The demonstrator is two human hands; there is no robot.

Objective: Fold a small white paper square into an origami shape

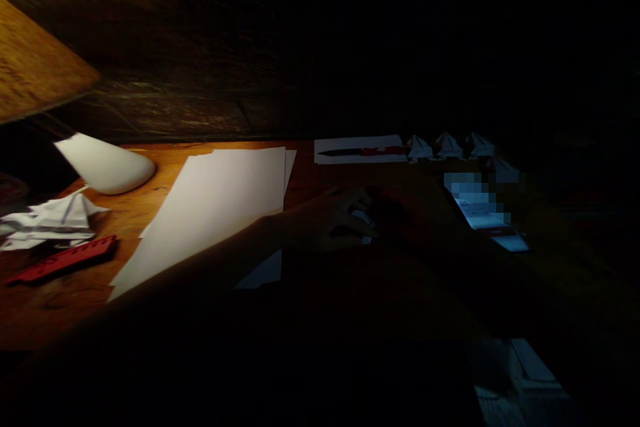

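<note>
My left hand (333,223) reaches in over the table with its fingers bent round a small folded white paper (362,217). Only bits of the paper show between the fingers. Close against it on the right, my right hand (403,213) is a dim reddish shape; darkness hides its fingers, so its hold on the paper cannot be made out. A stack of white paper sheets (230,193) lies under and beyond my left forearm. Behind my hands, a knife (365,151) with a dark blade and red handle rests on a white sheet.
Several folded paper shapes (449,145) line the back right, near a lit phone (480,210). On the left stand a lamp with an orange shade (43,67) and white base (107,163), crumpled paper (55,220) and a red knife-like object (65,260). A dark wall rises behind the wooden table.
</note>
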